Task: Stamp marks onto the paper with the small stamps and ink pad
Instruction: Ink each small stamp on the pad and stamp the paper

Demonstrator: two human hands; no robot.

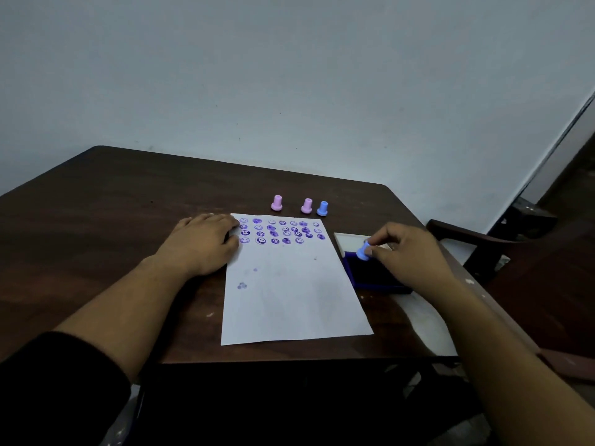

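A white sheet of paper [289, 294] lies on the dark wooden table [112, 201], with several rows of purple stamped faces across its top. My left hand [203, 243] rests flat on the paper's upper left corner, fingers spread. My right hand [409, 252] pinches a small blue stamp [363, 251] and holds it tilted over the dark blue ink pad [373, 273], whose white lid [351, 239] lies open behind it. Beyond the paper stand two pink stamps [277, 202] [306, 206] and a blue stamp [322, 208].
A dark wooden chair [502, 249] stands close against the table's right edge. A pale wall [289, 75] rises right behind the table. The table's near edge runs just below the paper.
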